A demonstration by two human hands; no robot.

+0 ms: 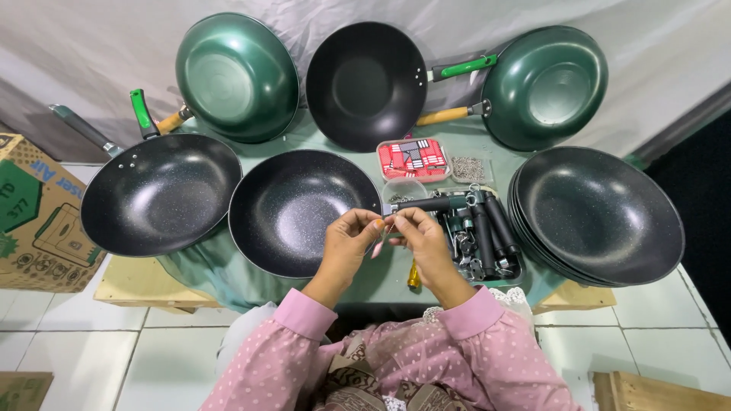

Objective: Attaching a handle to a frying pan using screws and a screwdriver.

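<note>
Tray [515, 271] of black handles [487, 232], red-filled box [413, 160]

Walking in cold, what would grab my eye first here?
Probably the ring of woks: dark green ones propped at the back, black speckled pans on the table, and a stack of black pans at the right. In the middle, the left hand and right hand meet, pinching something small. Beside them sits a tray of black handles.

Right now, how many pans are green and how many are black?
Green pans: 2, one at the back left and one at the back right.
Black pans: 4, counting the stack as one: back middle, left, front middle.
Total: 6
</note>
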